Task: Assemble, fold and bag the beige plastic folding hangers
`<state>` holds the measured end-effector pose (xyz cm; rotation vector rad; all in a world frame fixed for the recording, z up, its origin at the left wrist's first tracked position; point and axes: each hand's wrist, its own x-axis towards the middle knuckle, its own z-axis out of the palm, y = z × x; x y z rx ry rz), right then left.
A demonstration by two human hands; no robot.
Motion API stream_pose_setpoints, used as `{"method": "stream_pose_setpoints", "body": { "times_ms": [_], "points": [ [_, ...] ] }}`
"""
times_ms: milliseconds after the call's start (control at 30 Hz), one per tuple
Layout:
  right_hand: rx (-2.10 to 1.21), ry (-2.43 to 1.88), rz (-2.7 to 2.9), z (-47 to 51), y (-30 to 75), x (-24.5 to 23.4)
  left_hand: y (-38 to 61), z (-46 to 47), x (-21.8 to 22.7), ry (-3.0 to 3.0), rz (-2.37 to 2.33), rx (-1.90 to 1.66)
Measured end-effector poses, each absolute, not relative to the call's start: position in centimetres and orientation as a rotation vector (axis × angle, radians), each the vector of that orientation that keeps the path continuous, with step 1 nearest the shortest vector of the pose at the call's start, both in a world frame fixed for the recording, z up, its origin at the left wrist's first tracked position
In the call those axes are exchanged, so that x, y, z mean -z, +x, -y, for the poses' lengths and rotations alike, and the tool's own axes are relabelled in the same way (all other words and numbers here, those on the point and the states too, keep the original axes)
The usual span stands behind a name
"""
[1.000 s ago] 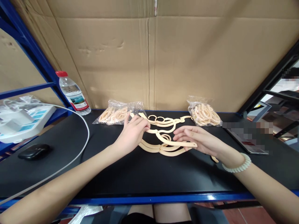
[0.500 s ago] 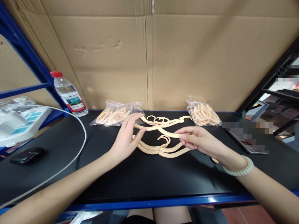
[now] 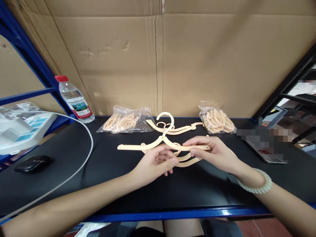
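Note:
A cream folding clothes hanger [image 3: 140, 147] is raised above the tabletop, with its arms spread and its hook upward. My right hand [image 3: 209, 151] pinches its right arm between thumb and fingers. Just below the hanger's middle, my left hand [image 3: 156, 161] has its fingers curled and its thumb across. Whatever it holds, if anything, is hidden. Behind and under my hands lies another cream hanger [image 3: 189, 162], partly covered. Farther back rests one more hanger [image 3: 181, 131], its hook partly blocked from view by the raised one.
Two clear plastic bags of cream hanger parts, a left bag [image 3: 120, 122] and a right bag [image 3: 218, 121], lie at the back. A water bottle [image 3: 75, 102], a black mouse [image 3: 32, 163] and a white cable [image 3: 90, 141] are on the left. A phone-like device [image 3: 266, 151] lies right.
My left hand has left the hanger's left arm and moved right and down, its fingers now curled. The hanger has turned so its hook stands up, still in my right hand.

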<state>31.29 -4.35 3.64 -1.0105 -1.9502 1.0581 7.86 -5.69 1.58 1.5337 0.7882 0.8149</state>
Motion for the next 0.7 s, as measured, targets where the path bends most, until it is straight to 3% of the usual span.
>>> {"method": "stream_pose_setpoints", "body": {
  "times_ms": [333,700],
  "points": [
    [-1.076,-0.966,2.164,4.4,30.7,-3.3,7.9,5.2,-0.6,1.289,-0.748,-0.949],
    [-1.094,-0.862,2.041,2.8,33.3,-3.7,7.6,5.3,-0.2,1.175,-0.782,-0.951]
  ]
}}
